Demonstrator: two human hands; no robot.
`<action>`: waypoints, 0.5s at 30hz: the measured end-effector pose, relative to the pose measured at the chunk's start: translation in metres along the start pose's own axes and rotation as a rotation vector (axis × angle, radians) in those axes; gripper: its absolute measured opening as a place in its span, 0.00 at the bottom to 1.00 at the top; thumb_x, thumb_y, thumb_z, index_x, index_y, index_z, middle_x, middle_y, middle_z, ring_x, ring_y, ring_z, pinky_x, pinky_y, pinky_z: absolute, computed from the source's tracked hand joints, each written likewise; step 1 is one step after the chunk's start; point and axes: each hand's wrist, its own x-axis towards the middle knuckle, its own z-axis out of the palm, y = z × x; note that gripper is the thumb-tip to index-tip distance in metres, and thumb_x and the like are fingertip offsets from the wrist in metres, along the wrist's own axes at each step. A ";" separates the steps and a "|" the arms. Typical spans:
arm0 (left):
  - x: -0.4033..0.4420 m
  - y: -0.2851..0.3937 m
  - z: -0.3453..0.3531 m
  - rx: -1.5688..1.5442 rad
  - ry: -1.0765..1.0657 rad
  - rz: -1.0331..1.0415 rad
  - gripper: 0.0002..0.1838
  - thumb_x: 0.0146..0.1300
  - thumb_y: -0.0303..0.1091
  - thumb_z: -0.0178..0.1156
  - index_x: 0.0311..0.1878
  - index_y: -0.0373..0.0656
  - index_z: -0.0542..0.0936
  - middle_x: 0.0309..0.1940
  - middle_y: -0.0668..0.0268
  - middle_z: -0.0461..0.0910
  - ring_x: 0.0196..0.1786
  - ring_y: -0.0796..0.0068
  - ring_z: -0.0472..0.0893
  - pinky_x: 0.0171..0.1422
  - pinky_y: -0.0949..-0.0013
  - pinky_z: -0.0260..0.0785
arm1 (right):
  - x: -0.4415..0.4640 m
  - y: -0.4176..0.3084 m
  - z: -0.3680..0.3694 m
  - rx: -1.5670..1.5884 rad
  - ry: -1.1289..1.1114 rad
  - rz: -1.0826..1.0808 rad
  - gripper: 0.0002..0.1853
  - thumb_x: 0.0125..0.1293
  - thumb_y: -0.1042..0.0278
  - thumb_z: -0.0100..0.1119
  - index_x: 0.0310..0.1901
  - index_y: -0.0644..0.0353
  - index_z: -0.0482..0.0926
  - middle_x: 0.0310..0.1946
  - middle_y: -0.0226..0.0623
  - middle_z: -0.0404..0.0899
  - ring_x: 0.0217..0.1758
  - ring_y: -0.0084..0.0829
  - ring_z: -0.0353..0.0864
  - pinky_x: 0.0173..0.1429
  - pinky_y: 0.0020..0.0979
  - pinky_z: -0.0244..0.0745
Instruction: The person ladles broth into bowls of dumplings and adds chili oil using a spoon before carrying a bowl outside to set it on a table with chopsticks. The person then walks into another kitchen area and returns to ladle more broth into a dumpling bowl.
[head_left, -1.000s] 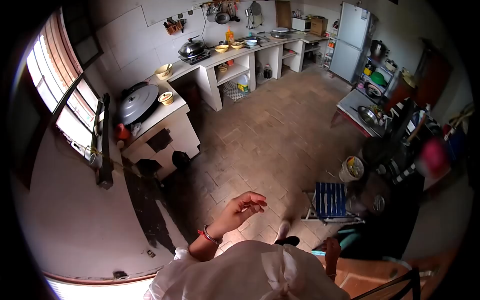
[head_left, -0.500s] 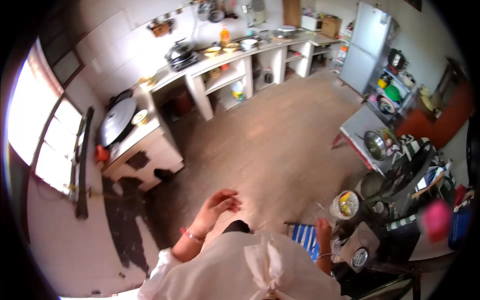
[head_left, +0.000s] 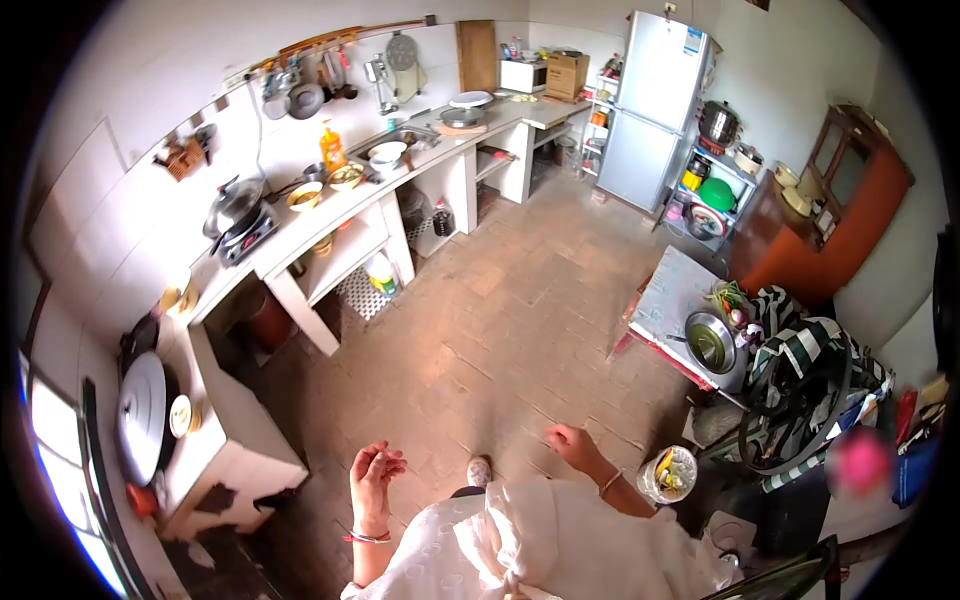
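Note:
My left hand [head_left: 376, 480] hangs in the air over the brown tiled floor [head_left: 490, 350]. Its fingers bend loosely and stand a little apart, with nothing in them. A bracelet and a red band circle the wrist. My right hand [head_left: 580, 449] is held out on the other side, fingers curled in, and no object shows in it. Nearest to that hand stands a white bucket [head_left: 655, 487] with yellow and pale litter inside. One shoe [head_left: 480, 470] shows between the hands, below my light shirt [head_left: 560, 545].
Along the left wall runs a counter [head_left: 345, 200] with a wok [head_left: 233, 207], bowls and an orange bottle [head_left: 331, 148]. A large lidded pot [head_left: 143, 415] sits lower left. A fridge [head_left: 650, 120] stands behind. At right, a small table [head_left: 665, 290] bears a metal basin [head_left: 708, 345].
My view has swung rightward and moved forward into the room. The left hand is now more upright, and the right hand has come forward, away from my side. A shoe has come into sight.

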 end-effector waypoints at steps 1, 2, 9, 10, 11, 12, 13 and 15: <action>0.031 0.009 0.003 -0.051 0.007 0.011 0.10 0.70 0.29 0.51 0.51 0.37 0.74 0.38 0.61 0.82 0.38 0.69 0.82 0.47 0.68 0.74 | 0.028 -0.018 0.001 -0.016 -0.035 -0.034 0.10 0.67 0.65 0.54 0.42 0.62 0.79 0.32 0.44 0.84 0.35 0.39 0.85 0.39 0.35 0.78; 0.061 0.020 0.010 -0.086 -0.002 0.023 0.09 0.70 0.29 0.51 0.50 0.37 0.75 0.37 0.62 0.81 0.39 0.70 0.82 0.46 0.68 0.74 | 0.056 -0.036 -0.002 -0.036 -0.067 -0.073 0.10 0.67 0.65 0.54 0.42 0.62 0.79 0.33 0.45 0.83 0.36 0.40 0.85 0.40 0.36 0.77; 0.246 0.054 0.073 -0.275 -0.163 -0.066 0.08 0.69 0.30 0.54 0.47 0.38 0.77 0.37 0.63 0.80 0.39 0.69 0.81 0.46 0.68 0.74 | 0.169 -0.033 -0.011 0.024 -0.109 0.123 0.12 0.67 0.66 0.55 0.46 0.62 0.79 0.35 0.44 0.84 0.35 0.37 0.85 0.40 0.34 0.78; 0.269 0.053 0.083 -0.278 -0.196 -0.115 0.09 0.69 0.31 0.55 0.47 0.37 0.77 0.37 0.63 0.80 0.40 0.68 0.81 0.46 0.67 0.74 | 0.187 -0.026 -0.016 0.049 -0.118 0.166 0.12 0.67 0.66 0.56 0.47 0.62 0.79 0.34 0.43 0.84 0.34 0.35 0.85 0.40 0.33 0.78; 0.293 0.051 0.094 -0.238 -0.219 -0.166 0.10 0.69 0.31 0.55 0.48 0.38 0.77 0.39 0.60 0.81 0.41 0.66 0.82 0.48 0.66 0.75 | 0.203 -0.019 -0.025 0.075 -0.116 0.210 0.12 0.67 0.67 0.56 0.47 0.63 0.79 0.34 0.43 0.84 0.33 0.33 0.85 0.39 0.32 0.78; 0.316 0.049 0.104 -0.235 -0.236 -0.180 0.10 0.69 0.31 0.55 0.48 0.38 0.77 0.40 0.59 0.81 0.41 0.66 0.82 0.48 0.66 0.75 | 0.220 -0.010 -0.029 0.100 -0.109 0.261 0.12 0.67 0.67 0.56 0.47 0.63 0.79 0.34 0.42 0.84 0.32 0.32 0.85 0.39 0.30 0.79; 0.340 0.045 0.116 -0.234 -0.255 -0.200 0.10 0.69 0.31 0.56 0.48 0.38 0.78 0.41 0.58 0.82 0.41 0.65 0.82 0.49 0.66 0.75 | 0.241 0.002 -0.032 0.121 -0.088 0.260 0.12 0.67 0.68 0.56 0.47 0.64 0.79 0.33 0.42 0.84 0.32 0.30 0.84 0.38 0.30 0.78; 0.388 0.040 0.143 -0.236 -0.253 -0.198 0.09 0.68 0.30 0.56 0.48 0.38 0.78 0.41 0.58 0.82 0.41 0.65 0.83 0.49 0.66 0.76 | 0.285 0.022 -0.045 0.162 -0.044 0.263 0.11 0.67 0.69 0.55 0.47 0.65 0.79 0.32 0.41 0.84 0.30 0.27 0.84 0.37 0.28 0.78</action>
